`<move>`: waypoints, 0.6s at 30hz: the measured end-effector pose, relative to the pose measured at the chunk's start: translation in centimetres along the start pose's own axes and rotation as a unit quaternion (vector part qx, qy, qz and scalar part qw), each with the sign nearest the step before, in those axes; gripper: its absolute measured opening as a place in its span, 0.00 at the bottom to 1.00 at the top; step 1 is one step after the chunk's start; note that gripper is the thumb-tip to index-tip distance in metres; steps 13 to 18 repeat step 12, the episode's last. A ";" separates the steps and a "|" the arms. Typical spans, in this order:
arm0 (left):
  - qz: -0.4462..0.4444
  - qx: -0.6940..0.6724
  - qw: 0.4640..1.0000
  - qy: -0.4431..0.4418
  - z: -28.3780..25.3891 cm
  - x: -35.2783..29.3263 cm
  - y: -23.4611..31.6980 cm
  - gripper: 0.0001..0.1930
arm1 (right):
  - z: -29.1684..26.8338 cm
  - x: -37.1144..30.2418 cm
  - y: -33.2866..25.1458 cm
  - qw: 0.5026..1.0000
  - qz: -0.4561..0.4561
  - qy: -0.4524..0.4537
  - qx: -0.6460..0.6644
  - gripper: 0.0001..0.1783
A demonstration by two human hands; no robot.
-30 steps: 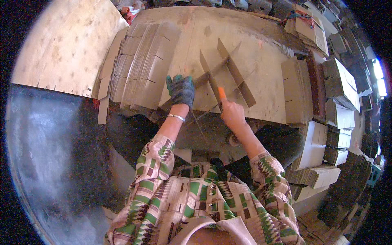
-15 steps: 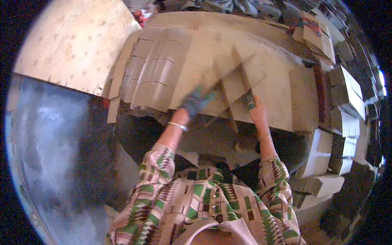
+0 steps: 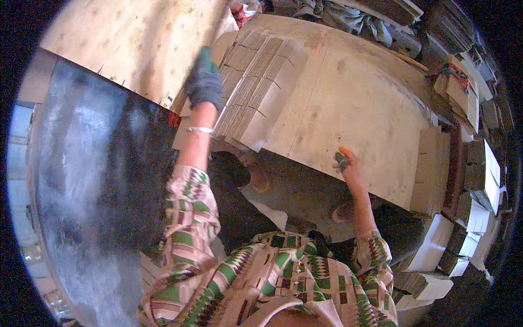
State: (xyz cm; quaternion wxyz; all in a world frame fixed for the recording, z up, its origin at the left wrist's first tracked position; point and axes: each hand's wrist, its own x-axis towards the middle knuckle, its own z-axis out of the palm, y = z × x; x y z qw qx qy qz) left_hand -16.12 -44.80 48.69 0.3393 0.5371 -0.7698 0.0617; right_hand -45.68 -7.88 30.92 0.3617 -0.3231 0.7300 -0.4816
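My left hand (image 3: 205,82), in a dark glove with green fingertips, reaches forward at the inner edge of the pale plywood board (image 3: 117,46) on the left. Its fingers are smeared by motion, and a blurred brown streak runs beyond them; I cannot make out whether it is a held piece. Just right of this hand lies a row of stacked slotted cardboard strips (image 3: 253,82). My right hand (image 3: 347,162), with a green cover on a finger, hovers over the near edge of the plywood table (image 3: 348,103). Its fingers are loosely bent and apart, with nothing in them.
Cardboard stacks (image 3: 482,171) line the right side, and a cardboard bundle (image 3: 457,90) with a red tie sits at the far right. A dark, shiny surface (image 3: 92,180) lies left of me. Crumpled grey sheeting (image 3: 354,19) is behind the table.
The crossed cardboard strips that were between my hands are gone from the table's middle. My left hand has swung left and forward to the left board. The view has shifted left.
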 end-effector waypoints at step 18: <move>-0.044 0.228 0.845 -0.481 12.6 4.0 -14.4 0.40 | -8.9 -5.6 0.5 0.979 0.049 -0.039 -0.196 0.25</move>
